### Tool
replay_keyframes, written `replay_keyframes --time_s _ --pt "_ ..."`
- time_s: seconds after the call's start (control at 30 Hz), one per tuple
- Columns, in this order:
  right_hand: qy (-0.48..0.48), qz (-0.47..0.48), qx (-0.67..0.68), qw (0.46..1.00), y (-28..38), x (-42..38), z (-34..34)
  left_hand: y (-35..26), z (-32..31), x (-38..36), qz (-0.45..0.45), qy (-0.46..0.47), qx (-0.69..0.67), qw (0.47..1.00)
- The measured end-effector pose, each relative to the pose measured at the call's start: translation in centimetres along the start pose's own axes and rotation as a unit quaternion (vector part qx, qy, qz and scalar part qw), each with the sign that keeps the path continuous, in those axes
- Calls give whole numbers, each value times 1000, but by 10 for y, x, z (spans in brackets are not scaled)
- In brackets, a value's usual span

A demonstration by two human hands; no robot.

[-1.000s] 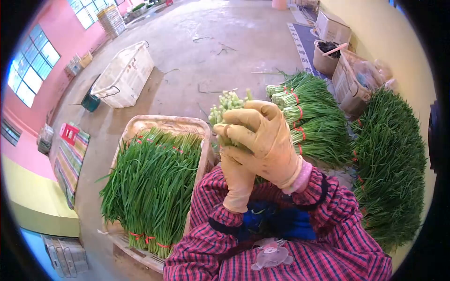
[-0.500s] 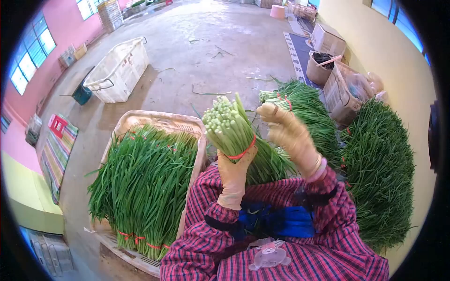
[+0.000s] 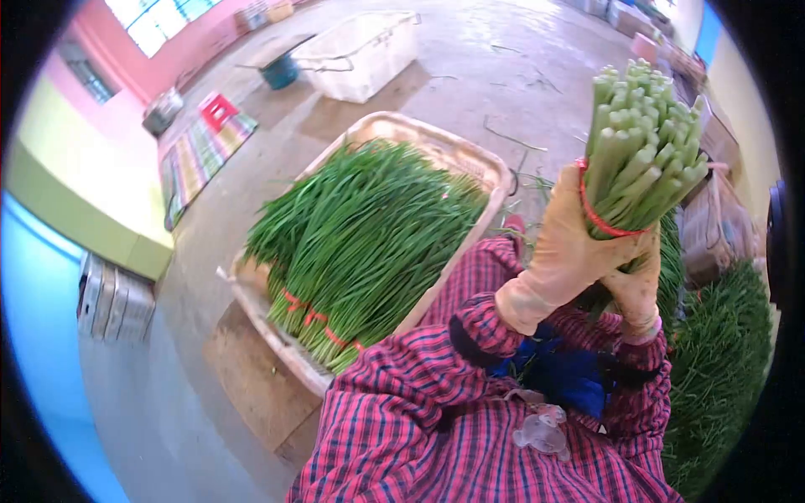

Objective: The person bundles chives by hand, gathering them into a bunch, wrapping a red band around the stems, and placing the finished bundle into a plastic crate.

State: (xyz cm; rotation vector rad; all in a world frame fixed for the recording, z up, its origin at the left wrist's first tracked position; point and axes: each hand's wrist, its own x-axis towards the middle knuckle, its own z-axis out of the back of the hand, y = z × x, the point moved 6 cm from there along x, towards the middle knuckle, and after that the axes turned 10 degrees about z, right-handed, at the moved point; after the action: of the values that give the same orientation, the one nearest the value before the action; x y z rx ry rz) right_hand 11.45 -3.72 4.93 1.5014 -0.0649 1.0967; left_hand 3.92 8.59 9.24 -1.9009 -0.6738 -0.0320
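A thick bundle of garlic chives point(image 3: 644, 147) is held up at the right, its pale cut stem ends on top. A red tie point(image 3: 605, 222) circles the stems. My left hand point(image 3: 563, 251), in a cream rubber glove, is wrapped round the bundle at the tie. Just below, my right hand point(image 3: 639, 289), gloved alike, closes on the same bundle from the right; some of its fingers are hidden. The leaves hang down, mostly behind my hands. To the left, a plastic crate point(image 3: 496, 172) holds several tied bundles of chives point(image 3: 377, 226).
More chives point(image 3: 721, 344) lie heaped at the right. Behind them stands a cardboard box point(image 3: 713, 222). A white tub point(image 3: 360, 63) and a teal bucket point(image 3: 281, 74) stand farther off. A red stool point(image 3: 218, 111) sits on a striped mat point(image 3: 201, 159) at the left.
My view has turned left, so the crate appears farther right. The bundle now stands more upright and nearer the camera. My right hand, earlier raised off it, has closed on it.
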Motion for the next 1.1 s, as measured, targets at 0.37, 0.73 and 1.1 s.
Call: replay_keyframes --time_s 0.37,0.73,1.1 --pt "16 64 -175 982 51 38 8 -95 258 -159 47 -299 411 860" --pt "150 315 -319 881 96 148 -196 -63 485 -272 458 -258 615 587" --pt "350 450 -237 787 81 123 -449 -57 465 -274 470 -248 675 511"
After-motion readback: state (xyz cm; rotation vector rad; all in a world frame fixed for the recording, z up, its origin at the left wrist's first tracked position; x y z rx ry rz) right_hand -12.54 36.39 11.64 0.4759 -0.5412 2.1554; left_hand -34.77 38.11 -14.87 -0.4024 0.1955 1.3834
